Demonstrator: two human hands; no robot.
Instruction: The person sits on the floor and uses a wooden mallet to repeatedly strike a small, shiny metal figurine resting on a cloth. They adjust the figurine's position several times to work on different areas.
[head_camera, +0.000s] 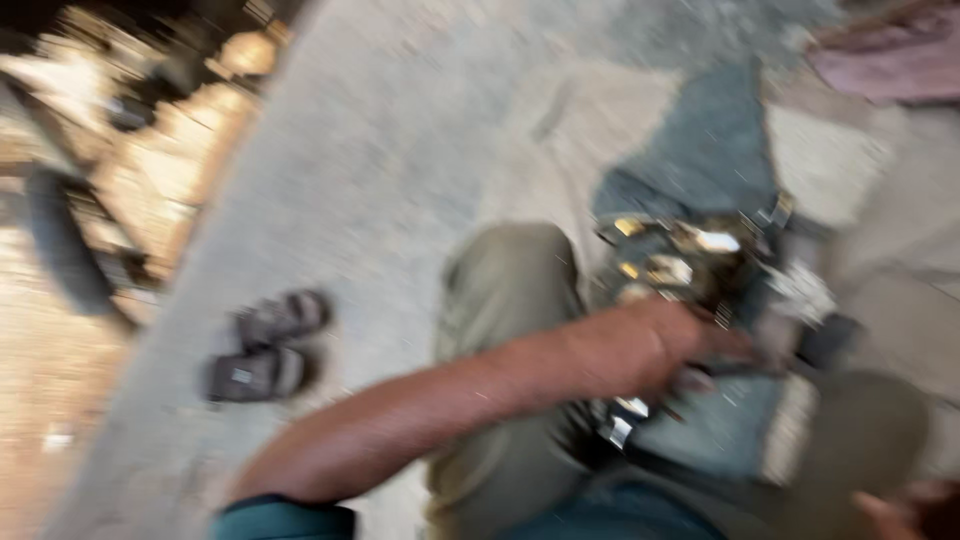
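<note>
The picture is heavily blurred by motion. My left hand reaches from the lower left across my olive-trousered knee into a heap of shiny metal parts lying on a blue-grey cloth. Its fingers curl among dark pieces at the heap's near edge; whether they grip one I cannot tell. Only a sliver of my right hand shows at the bottom right corner, beside my other knee.
A pair of dark sandals lies on the grey concrete floor to the left. A pink cloth sits at the top right. Dark bars and sunlit ground fill the far left.
</note>
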